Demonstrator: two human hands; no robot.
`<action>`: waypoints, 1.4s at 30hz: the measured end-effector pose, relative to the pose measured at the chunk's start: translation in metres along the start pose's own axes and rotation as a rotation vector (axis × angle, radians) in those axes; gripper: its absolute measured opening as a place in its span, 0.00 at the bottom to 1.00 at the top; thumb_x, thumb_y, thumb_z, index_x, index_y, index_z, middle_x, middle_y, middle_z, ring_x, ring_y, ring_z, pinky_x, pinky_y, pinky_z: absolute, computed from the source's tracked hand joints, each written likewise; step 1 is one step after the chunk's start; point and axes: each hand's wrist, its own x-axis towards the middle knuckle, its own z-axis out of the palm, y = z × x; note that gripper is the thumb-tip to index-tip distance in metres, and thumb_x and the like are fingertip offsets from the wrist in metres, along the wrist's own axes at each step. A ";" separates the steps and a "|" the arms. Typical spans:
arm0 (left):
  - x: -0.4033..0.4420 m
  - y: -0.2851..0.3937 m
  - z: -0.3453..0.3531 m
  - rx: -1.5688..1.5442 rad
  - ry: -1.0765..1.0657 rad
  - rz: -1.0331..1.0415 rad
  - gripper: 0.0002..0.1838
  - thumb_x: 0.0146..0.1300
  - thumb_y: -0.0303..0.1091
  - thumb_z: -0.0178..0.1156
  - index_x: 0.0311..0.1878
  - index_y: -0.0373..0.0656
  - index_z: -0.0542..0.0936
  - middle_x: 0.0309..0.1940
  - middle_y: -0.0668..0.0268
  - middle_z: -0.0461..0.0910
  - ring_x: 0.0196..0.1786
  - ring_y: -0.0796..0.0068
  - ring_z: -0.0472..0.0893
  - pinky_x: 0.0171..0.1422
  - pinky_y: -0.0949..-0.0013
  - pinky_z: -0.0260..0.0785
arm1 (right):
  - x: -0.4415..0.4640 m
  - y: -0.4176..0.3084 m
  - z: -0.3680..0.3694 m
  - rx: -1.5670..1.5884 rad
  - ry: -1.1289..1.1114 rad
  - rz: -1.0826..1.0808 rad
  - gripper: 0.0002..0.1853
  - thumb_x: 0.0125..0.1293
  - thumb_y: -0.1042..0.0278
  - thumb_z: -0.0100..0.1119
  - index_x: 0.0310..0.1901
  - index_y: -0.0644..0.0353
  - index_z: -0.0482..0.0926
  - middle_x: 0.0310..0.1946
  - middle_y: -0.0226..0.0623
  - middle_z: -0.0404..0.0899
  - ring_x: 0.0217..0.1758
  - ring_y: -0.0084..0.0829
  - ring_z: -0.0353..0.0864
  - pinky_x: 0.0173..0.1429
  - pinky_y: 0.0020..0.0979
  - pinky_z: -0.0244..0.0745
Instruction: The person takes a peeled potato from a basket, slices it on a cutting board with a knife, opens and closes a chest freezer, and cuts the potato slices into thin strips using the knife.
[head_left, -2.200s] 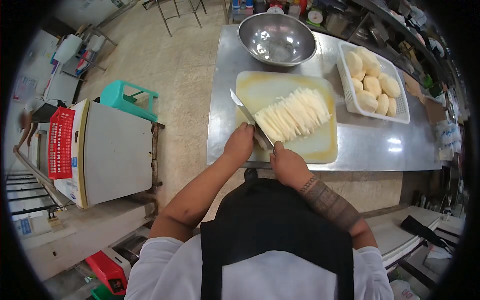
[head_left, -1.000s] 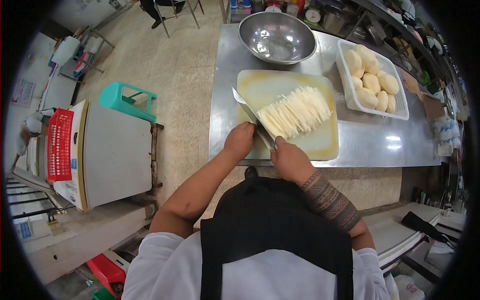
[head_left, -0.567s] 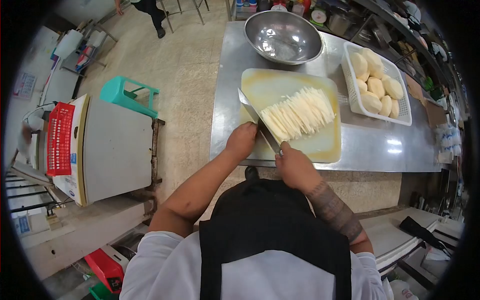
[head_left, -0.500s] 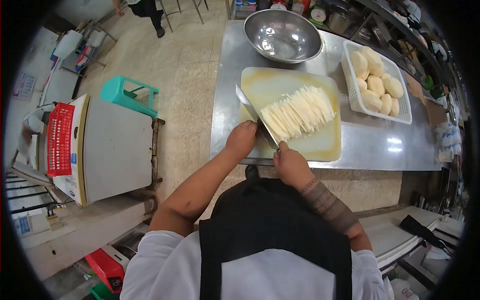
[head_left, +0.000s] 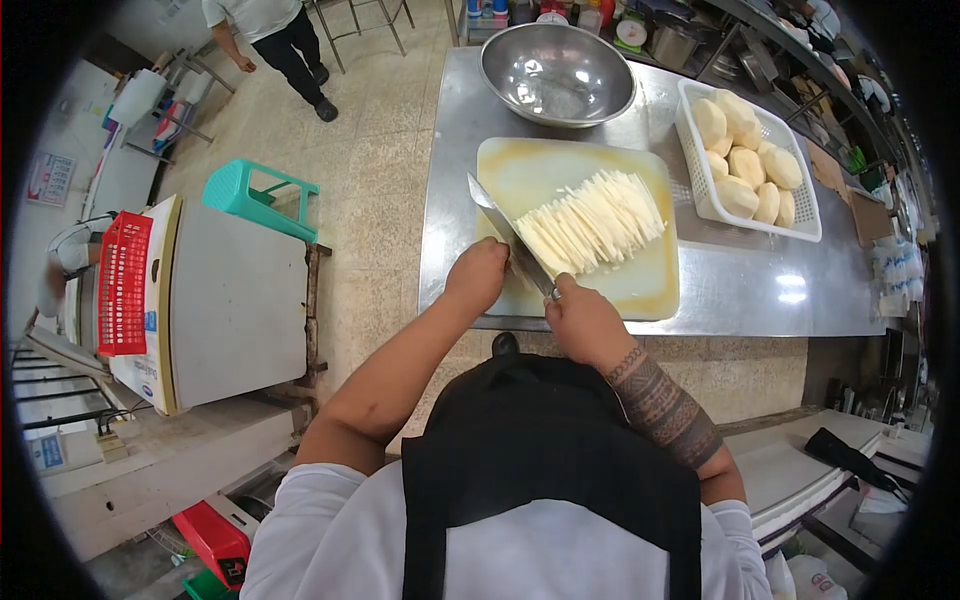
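Observation:
A knife (head_left: 508,232) slants across the left part of a pale cutting board (head_left: 655,290), its handle in my closed right hand (head_left: 585,318). Along the blade's right side lies a fanned pile of thin pale yellow strips (head_left: 592,222). My left hand (head_left: 480,272) is closed beside the blade's left side at the board's edge; its fingers press round something at the blade that I cannot make out. Behind the board stands a shiny metal bowl (head_left: 557,75). Several peeled pale roots (head_left: 746,172) fill a white basket (head_left: 808,215) at the right.
The steel table (head_left: 745,310) carries the board, bowl and basket. A green stool (head_left: 240,192), a white chest (head_left: 240,300) and a red basket (head_left: 124,285) stand at the left. Another person (head_left: 285,45) is on the floor at the upper left. Shelves line the upper right.
The other person has come further into view at the upper left. The knife and both my hands have shifted only slightly, and the whole view has moved a little.

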 end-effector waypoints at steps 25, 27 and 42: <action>0.005 0.008 -0.001 -0.195 0.031 -0.011 0.15 0.60 0.37 0.76 0.42 0.35 0.85 0.43 0.51 0.82 0.50 0.46 0.83 0.58 0.51 0.77 | -0.034 0.022 -0.111 0.242 0.267 0.062 0.18 0.72 0.62 0.67 0.51 0.71 0.80 0.34 0.55 0.85 0.38 0.53 0.87 0.44 0.45 0.80; 0.010 0.014 -0.003 -0.183 0.007 -0.025 0.15 0.60 0.36 0.76 0.42 0.35 0.85 0.43 0.51 0.82 0.50 0.46 0.83 0.58 0.50 0.77 | -0.031 0.037 -0.109 0.267 0.277 0.035 0.16 0.72 0.63 0.66 0.51 0.70 0.81 0.33 0.53 0.85 0.36 0.50 0.87 0.44 0.44 0.80; 0.043 0.076 -0.033 -0.190 0.214 0.016 0.18 0.65 0.45 0.74 0.47 0.39 0.87 0.46 0.54 0.86 0.52 0.49 0.85 0.59 0.53 0.77 | 0.000 0.116 -0.067 -0.118 0.240 -0.128 0.14 0.68 0.64 0.69 0.47 0.62 0.76 0.38 0.50 0.88 0.46 0.55 0.88 0.50 0.54 0.81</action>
